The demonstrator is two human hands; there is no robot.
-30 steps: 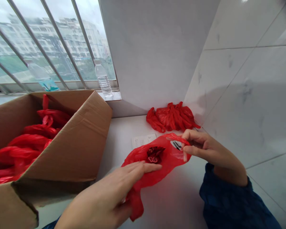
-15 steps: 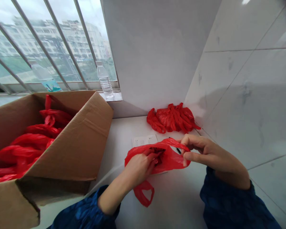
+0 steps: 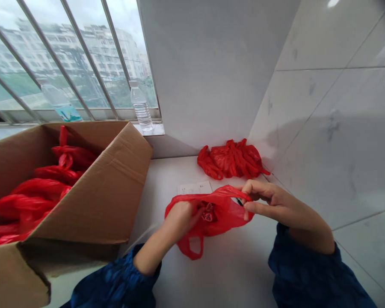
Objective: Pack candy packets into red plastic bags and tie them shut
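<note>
A thin red plastic bag (image 3: 226,214) is stretched between my two hands above the white counter. My left hand (image 3: 179,218) is closed on the bag's left rim, its fingers curled into the opening. My right hand (image 3: 263,197) pinches the right rim between thumb and fingers. A small dark red patterned item (image 3: 208,212) lies inside the bag, and one handle loop (image 3: 189,248) hangs down onto the counter. A black pen tip shows just beside my right fingers.
An open cardboard box (image 3: 105,188) with several red bags (image 3: 35,192) fills the left. A pile of red bags (image 3: 232,158) lies in the far corner. A white paper slip (image 3: 194,187) sits behind the bag. Two water bottles (image 3: 141,106) stand on the windowsill; tiled wall at right.
My left hand moved from lying flat on the bag into its opening and closed on the left rim. The bag bunched up and its handle loop dropped toward the counter.
</note>
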